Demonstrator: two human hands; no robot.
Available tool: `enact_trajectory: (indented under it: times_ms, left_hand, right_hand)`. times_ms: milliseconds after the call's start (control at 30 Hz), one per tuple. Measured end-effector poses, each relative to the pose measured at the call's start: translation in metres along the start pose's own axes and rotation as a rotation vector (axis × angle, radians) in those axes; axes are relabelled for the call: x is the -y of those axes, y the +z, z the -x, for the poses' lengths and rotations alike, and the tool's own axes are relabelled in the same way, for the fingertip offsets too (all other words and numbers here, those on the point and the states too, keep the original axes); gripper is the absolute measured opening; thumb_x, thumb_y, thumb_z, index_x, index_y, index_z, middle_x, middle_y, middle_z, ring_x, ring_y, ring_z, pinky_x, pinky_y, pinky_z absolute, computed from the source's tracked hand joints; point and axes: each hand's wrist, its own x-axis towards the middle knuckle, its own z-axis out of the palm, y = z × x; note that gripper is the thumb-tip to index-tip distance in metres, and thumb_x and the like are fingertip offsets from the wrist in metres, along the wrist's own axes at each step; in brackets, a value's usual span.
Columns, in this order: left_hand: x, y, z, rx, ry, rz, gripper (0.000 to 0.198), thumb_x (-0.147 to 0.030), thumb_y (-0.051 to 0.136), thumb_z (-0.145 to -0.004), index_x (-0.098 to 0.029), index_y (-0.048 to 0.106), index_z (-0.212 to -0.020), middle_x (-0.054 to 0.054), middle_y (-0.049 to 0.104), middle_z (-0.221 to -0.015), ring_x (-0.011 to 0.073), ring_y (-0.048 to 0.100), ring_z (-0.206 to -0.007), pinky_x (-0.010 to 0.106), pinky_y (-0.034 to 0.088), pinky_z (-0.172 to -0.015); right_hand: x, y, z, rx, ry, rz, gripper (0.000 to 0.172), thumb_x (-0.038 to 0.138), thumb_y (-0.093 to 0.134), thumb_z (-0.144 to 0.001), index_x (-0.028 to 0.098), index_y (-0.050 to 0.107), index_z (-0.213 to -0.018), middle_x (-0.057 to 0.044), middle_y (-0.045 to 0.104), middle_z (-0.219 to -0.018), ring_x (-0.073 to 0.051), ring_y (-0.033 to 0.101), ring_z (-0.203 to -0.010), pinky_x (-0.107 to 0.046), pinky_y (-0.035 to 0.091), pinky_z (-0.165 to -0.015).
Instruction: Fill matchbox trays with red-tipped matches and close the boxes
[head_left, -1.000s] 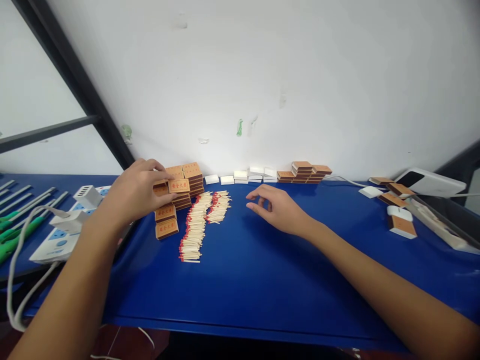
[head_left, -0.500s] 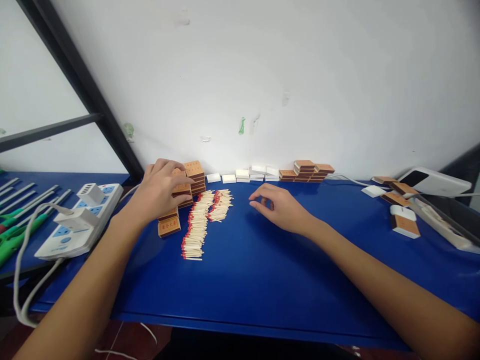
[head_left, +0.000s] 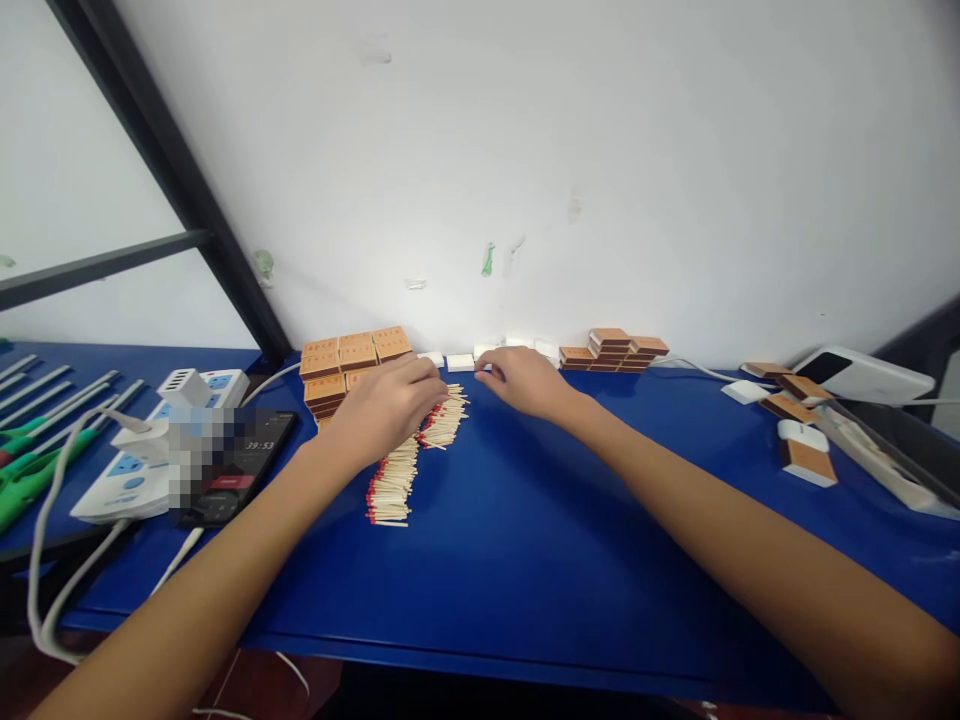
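My left hand (head_left: 394,403) is over the upper part of a long row of red-headed wooden matches (head_left: 391,490). Its fingers are bent and pressed together; the thumb and whatever they may hold are hidden. Just to the right of its fingertips lies a shorter group of matches (head_left: 444,422). My right hand (head_left: 529,380) hovers in front of the white matchbox trays (head_left: 460,362) by the wall. Its fingers curl loosely, with a small gap between thumb and forefinger and nothing visible in them. Stacked matchboxes (head_left: 322,365) stand behind my left hand, which partly covers them.
More matchboxes (head_left: 609,350) are piled by the wall. At the right lie a white power bank (head_left: 862,372), loose matchboxes (head_left: 808,463) and a white case (head_left: 802,432). A phone (head_left: 259,455), a power strip (head_left: 225,385) with cables and green-handled tools (head_left: 56,465) occupy the left.
My left hand has moved right from the stacked matchboxes to the matches, its fingers drawing together. My right hand has moved left and slightly away from me, towards the white trays.
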Motion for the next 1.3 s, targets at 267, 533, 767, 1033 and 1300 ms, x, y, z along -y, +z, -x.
enact_trajectory:
  times_ms: [267,533,767,1033,1300]
  left_hand:
    - [-0.008,0.022,0.021,-0.162,-0.166,0.114,0.022,-0.034,0.058,-0.104,-0.019,0.072,-0.095,0.001,0.073,-0.083,0.0119,0.064,-0.064,0.027,0.044,-0.059]
    - [-0.010,0.023,0.022,-0.058,-0.233,0.181,0.026,-0.035,0.054,-0.104,-0.020,0.072,-0.094,0.003,0.073,-0.083,0.0147,0.066,-0.070,0.028,0.047,-0.064]
    - [-0.002,0.018,0.024,-0.082,-0.396,0.131,0.027,-0.040,0.057,-0.102,-0.018,0.072,-0.104,0.002,0.072,-0.083,0.0157,0.064,-0.068,0.030,0.043,-0.063]
    - [-0.010,0.024,0.024,-0.029,-0.267,0.268,0.042,-0.054,0.065,-0.096,-0.019,0.071,-0.120,0.004,0.066,-0.090,0.0164,0.062,-0.074,0.029,0.046,-0.068]
    - [-0.003,0.012,0.018,-0.004,-0.331,0.402,0.032,-0.047,0.077,-0.087,-0.021,0.075,-0.105,0.001,0.064,-0.083,0.0136,0.056,-0.069,0.027,0.040,-0.062]
  right_hand:
    - [0.011,0.029,-0.056,0.061,0.025,0.074,0.028,0.028,0.057,-0.100,0.012,0.070,-0.119,-0.022,0.074,-0.117,-0.033,0.069,-0.106,-0.038,0.048,-0.085]
    - [0.030,0.032,-0.090,0.076,-0.101,-0.004,0.019,0.022,0.061,-0.098,0.016,0.072,-0.111,-0.014,0.073,-0.115,-0.025,0.065,-0.103,-0.032,0.043,-0.083]
    - [0.032,-0.005,-0.055,-0.002,-0.142,-0.055,0.015,0.022,0.058,-0.099,0.016,0.071,-0.105,-0.011,0.067,-0.110,-0.020,0.060,-0.095,-0.030,0.039,-0.078]
    - [0.050,-0.028,0.052,0.010,-0.267,-0.169,0.013,0.024,0.057,-0.102,0.018,0.068,-0.098,-0.006,0.061,-0.097,-0.015,0.052,-0.076,-0.028,0.036,-0.067]
    - [0.052,-0.017,0.058,-0.122,-0.301,-0.154,0.018,0.022,0.050,-0.105,0.017,0.067,-0.106,-0.008,0.062,-0.103,-0.018,0.057,-0.085,-0.030,0.042,-0.073]
